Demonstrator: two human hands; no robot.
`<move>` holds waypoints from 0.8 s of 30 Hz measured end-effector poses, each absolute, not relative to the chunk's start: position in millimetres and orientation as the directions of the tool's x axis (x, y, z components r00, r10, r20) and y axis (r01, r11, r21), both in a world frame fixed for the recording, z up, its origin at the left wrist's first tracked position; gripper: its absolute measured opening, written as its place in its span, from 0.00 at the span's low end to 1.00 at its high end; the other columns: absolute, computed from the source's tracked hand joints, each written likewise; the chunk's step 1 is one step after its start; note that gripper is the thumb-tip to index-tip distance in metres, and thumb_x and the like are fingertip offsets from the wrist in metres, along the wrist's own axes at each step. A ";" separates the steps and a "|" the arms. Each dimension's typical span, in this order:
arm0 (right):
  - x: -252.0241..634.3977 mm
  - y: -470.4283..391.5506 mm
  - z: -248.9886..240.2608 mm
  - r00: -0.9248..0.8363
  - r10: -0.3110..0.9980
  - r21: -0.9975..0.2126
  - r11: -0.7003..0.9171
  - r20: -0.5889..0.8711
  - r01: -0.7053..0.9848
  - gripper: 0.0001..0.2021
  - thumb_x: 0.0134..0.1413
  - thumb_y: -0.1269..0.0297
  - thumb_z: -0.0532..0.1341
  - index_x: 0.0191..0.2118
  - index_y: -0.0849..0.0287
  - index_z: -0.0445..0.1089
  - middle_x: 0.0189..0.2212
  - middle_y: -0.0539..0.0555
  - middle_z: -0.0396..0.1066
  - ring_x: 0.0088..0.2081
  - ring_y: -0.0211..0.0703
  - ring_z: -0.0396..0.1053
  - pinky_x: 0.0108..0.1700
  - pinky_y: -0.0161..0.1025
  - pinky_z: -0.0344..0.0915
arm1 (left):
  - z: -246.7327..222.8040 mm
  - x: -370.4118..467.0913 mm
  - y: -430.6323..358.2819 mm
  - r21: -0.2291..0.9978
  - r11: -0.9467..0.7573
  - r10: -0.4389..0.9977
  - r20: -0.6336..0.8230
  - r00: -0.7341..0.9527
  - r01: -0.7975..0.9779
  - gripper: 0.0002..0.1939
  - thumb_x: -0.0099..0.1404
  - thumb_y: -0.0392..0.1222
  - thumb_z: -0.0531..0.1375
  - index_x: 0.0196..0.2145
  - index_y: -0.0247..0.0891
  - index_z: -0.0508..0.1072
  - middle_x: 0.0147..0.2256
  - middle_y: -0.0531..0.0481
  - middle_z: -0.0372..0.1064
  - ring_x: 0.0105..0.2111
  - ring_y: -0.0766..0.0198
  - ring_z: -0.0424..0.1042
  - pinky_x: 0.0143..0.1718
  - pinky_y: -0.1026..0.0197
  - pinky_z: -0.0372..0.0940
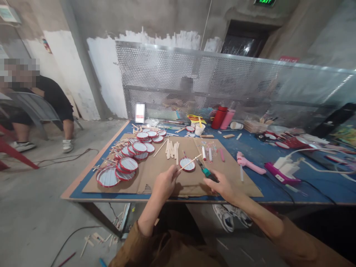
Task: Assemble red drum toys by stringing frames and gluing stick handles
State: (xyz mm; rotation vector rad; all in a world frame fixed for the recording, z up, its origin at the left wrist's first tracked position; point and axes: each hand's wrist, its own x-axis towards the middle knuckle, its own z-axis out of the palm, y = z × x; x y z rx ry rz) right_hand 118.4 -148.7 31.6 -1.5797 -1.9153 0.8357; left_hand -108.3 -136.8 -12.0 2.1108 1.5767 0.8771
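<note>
My left hand is closed on a thin wooden stick, which points up and to the right. My right hand grips pliers with green and black handles. The jaws are close to the stick's far end; whether they touch it I cannot tell. Beneath the stick, a small round drum with a red rim and pale face lies on a cardboard sheet. Several flat wooden sticks lie just beyond. To the left is a heap of similar red-rimmed drums.
A pink glue gun and a purple power strip with white plugs lie right. At the back stand a red bottle, a pink bottle and a paper cup before a perforated metal panel. A person sits far left.
</note>
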 end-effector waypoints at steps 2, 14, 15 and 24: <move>117.2 -149.4 34.4 -0.185 0.983 -0.728 0.117 -0.013 0.676 0.13 0.50 0.52 0.56 0.30 0.58 0.64 0.19 0.47 0.64 0.23 0.39 0.63 0.27 0.35 0.60 | -10.7 -108.2 -137.8 0.616 -0.306 0.949 0.262 0.177 0.726 0.10 0.68 0.44 0.47 0.30 0.42 0.61 0.24 0.53 0.66 0.26 0.65 0.67 0.28 0.66 0.51; 120.6 -152.9 37.0 -0.202 0.972 -0.870 -0.009 -0.125 0.492 0.17 0.46 0.48 0.59 0.34 0.58 0.63 0.26 0.47 0.63 0.26 0.36 0.63 0.28 0.34 0.60 | -9.5 -108.1 -139.4 0.632 -0.305 0.949 0.264 0.171 0.712 0.13 0.69 0.44 0.46 0.31 0.41 0.65 0.28 0.50 0.70 0.30 0.65 0.70 0.30 0.67 0.53; 120.7 -153.1 36.8 -0.203 0.970 -0.874 -0.019 -0.134 0.485 0.17 0.46 0.48 0.60 0.34 0.58 0.63 0.26 0.47 0.63 0.26 0.36 0.63 0.28 0.34 0.60 | -9.4 -108.1 -139.3 0.631 -0.303 0.950 0.261 0.172 0.715 0.13 0.69 0.44 0.45 0.31 0.41 0.66 0.28 0.50 0.71 0.30 0.65 0.70 0.30 0.67 0.54; 124.2 -150.1 26.9 -0.210 0.977 -0.800 0.091 -0.045 0.593 0.17 0.52 0.48 0.56 0.32 0.59 0.64 0.19 0.46 0.63 0.23 0.38 0.63 0.27 0.35 0.58 | -3.6 -108.7 -139.2 0.603 -0.280 0.959 0.218 0.183 0.747 0.13 0.69 0.43 0.45 0.31 0.40 0.66 0.27 0.50 0.71 0.29 0.64 0.70 0.30 0.66 0.54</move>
